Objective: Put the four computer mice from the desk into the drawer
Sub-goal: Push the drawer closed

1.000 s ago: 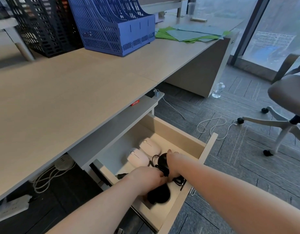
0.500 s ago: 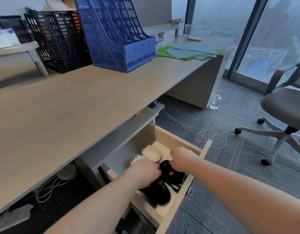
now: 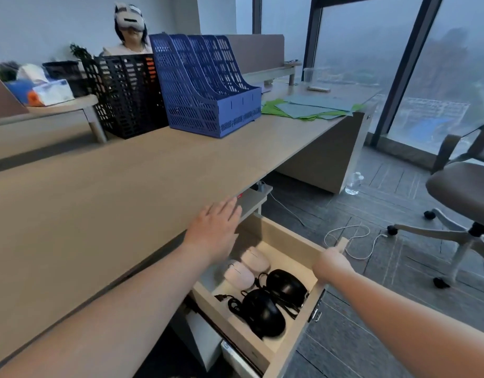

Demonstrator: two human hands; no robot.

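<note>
The wooden drawer (image 3: 279, 231) under the desk (image 3: 99, 200) stands pulled out. Inside lie two white mice (image 3: 256, 259) (image 3: 238, 274) side by side toward the back. Two black corded mice (image 3: 286, 285) (image 3: 264, 312) lie nearer the front, their cables bunched between them. My left hand (image 3: 215, 231) hovers flat with fingers spread over the desk edge, above the drawer, holding nothing. My right hand (image 3: 331, 264) is curled on the top rim of the drawer front near its right corner.
On the desk stand a blue file rack (image 3: 208, 85), a black mesh rack (image 3: 123, 95) and green papers (image 3: 311, 109). An office chair (image 3: 459, 192), a water bottle (image 3: 354, 184) and a white cable (image 3: 350, 238) are on the floor at right. A person wearing a headset (image 3: 129, 28) sits behind the racks.
Both hands have left the black mice, which now lie in the drawer. My left hand rose to the desk edge; my right hand moved to the drawer front. The view tilted up.
</note>
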